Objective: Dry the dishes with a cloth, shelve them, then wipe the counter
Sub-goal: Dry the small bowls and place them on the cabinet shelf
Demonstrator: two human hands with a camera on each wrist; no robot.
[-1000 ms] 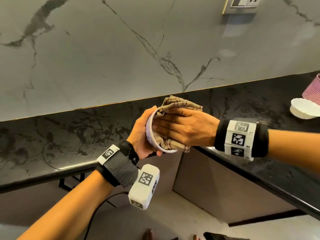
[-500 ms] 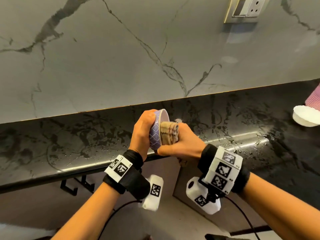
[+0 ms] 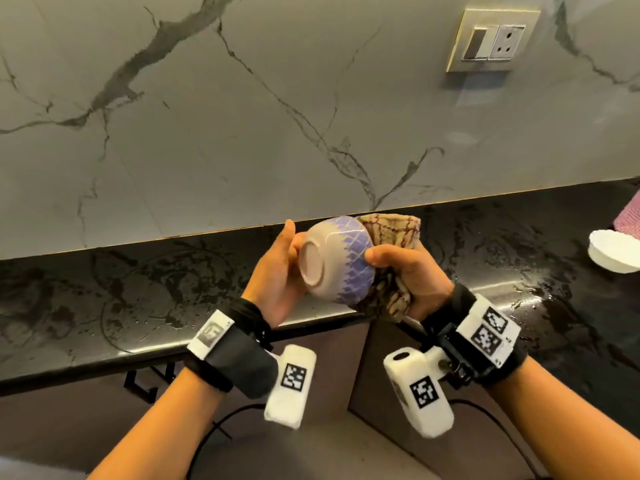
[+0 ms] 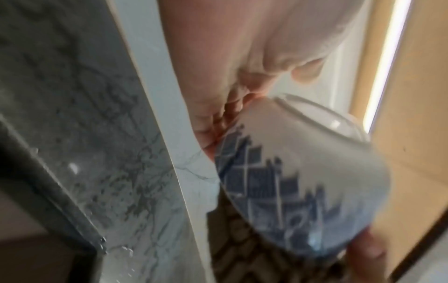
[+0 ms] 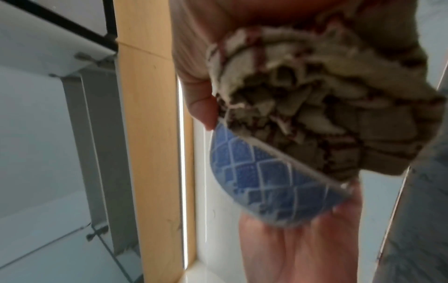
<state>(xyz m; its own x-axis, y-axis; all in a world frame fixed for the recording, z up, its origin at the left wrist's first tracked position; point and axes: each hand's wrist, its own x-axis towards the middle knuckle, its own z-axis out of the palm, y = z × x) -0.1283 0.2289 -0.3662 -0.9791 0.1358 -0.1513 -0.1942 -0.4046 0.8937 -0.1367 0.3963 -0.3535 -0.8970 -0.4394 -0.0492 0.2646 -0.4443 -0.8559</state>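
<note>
Head view shows one blue-patterned bowl (image 3: 336, 259) held over the front edge of the black counter (image 3: 138, 292), its foot turned toward me and its mouth facing away to 2 o'clock. My left hand (image 3: 277, 275) cradles the bowl's base side from 9 o'clock, palm against it, thumb up; from the left wrist view the fingers (image 4: 225, 114) lie along the bowl (image 4: 303, 172), and how far they curl I cannot tell. My right hand (image 3: 408, 271) grips one bunched checked cloth (image 3: 391, 233), stuffed into the bowl's mouth, with the thumb pressed on the blue band at the rim. Right wrist view shows that cloth (image 5: 327, 107) filling the bowl (image 5: 266, 181) and spilling over its rim, my left palm (image 5: 298, 239) beneath it.

Counted on the counter at 3 o'clock: one white bowl (image 3: 614, 251), and behind it one pink ribbed thing (image 3: 628, 213), cut off by the edge. One switch-and-socket plate (image 3: 493, 39) sits on the marble wall at 1 o'clock. Water streaks glisten on the counter.

Against half a second ago, the bowl has swung round: then I saw its rim edge-on with the cloth folded flat against it, now its underside faces me and the cloth bulges out beyond. My left thumb has lifted off the bowl's top.
</note>
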